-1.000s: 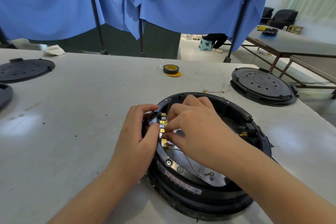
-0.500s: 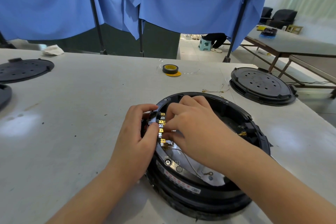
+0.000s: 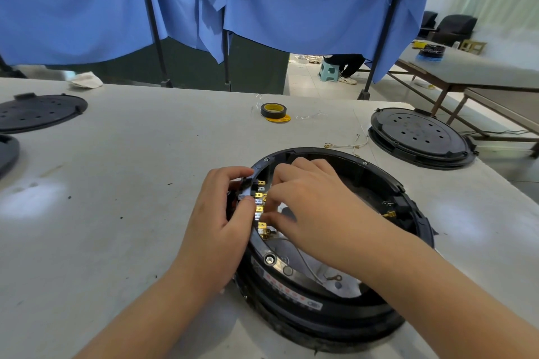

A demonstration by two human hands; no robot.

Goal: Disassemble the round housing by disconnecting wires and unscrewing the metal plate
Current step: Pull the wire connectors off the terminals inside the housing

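A: Where do our fingers (image 3: 269,183) stand?

B: Both hands pinch at the brass terminals (image 3: 260,207) on the round housing (image 3: 335,312), which lies on the desk (image 3: 131,183).

A: What remains?

B: The wires appear partly disconnected; the metal plate (image 3: 287,267) is still screwed down.

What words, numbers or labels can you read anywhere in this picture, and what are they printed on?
None can be read.
Label strip on the near wall of the round housing: red and white marks, too blurred to read.
Tape roll on the table: yellow core, no legible print.
Black cover at the right: no visible text.
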